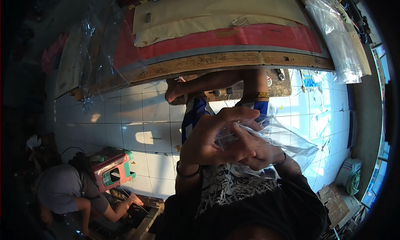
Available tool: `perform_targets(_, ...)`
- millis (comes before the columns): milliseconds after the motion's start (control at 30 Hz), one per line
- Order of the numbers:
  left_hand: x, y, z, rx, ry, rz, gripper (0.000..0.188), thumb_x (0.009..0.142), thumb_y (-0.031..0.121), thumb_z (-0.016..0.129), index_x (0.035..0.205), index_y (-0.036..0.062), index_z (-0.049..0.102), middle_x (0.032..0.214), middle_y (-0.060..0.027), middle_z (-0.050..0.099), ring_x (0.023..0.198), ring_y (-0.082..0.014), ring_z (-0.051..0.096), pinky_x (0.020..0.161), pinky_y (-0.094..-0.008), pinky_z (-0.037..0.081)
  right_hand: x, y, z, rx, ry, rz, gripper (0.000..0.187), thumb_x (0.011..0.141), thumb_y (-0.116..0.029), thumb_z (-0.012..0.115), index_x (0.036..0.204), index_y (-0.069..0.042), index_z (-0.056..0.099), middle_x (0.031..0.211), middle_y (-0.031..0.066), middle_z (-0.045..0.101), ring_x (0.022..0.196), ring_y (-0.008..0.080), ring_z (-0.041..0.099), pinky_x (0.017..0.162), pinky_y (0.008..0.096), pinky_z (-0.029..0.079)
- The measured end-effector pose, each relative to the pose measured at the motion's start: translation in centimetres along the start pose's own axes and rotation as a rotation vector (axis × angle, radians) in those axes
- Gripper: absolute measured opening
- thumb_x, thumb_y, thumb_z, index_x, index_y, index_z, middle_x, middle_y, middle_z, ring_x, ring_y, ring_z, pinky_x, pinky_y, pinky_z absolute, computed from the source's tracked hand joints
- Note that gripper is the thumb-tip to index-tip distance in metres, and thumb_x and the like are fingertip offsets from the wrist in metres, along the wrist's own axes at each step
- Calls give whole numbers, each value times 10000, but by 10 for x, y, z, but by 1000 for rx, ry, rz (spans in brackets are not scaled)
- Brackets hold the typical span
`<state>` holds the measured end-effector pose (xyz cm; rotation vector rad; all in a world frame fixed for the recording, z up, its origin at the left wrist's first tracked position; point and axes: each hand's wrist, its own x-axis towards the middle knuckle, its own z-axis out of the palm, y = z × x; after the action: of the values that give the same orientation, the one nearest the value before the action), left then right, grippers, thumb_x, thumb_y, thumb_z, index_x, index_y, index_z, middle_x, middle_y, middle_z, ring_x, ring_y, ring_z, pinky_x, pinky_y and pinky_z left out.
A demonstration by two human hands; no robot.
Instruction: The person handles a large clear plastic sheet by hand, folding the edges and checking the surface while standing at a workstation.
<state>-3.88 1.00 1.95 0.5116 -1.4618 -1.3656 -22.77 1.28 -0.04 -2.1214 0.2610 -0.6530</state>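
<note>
Clear plastic sheet: in the air at both hands, bunched between them and fanning out to the right of the right hand.
Left hand: fingers curved about the bunched part, index finger reaching over toward the right hand; I cannot tell whether its fingertips pinch.
Right hand: fingers bent and pointing into the left hand's curve, plastic lying against it; its exact grip is hidden.
Tabletop: beyond both hands, wood-edged, carrying a red sheet with cream paper over it.
Plastic pile: beyond and to the right of the right hand, at the tabletop's end.
Loose clear film: beyond and left of the left hand, draping over the tabletop's edge.
Tiled floor: below the hands, sunlit on the right.
Stool: red and green, well left of the left hand.
Co-worker: behind the stool, bent over, in a grey shirt.
</note>
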Motion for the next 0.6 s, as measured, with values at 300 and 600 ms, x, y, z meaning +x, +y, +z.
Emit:
perform_targets(300, 7, 6, -9, 113, -88, 17, 525, 767, 140, 753, 1211, -38, 536, 1179, -197, 631, 966, -303, 688, 870, -398, 535, 6, 0, -3, 80, -7, 21, 743, 920, -88, 497, 1451, 138, 30, 1101, 217, 600, 935, 216, 647, 848, 319, 476)
perform_targets(600, 7, 7, -10, 121, -40, -42, 405, 792, 145, 737, 1128, -31, 593, 1121, -186, 665, 975, -288, 688, 885, -386, 528, 6, -1, -1, 167, 6, 150, 745, 903, -61, 559, 1469, 96, 101, 1081, 186, 619, 896, 214, 661, 815, 326, 486)
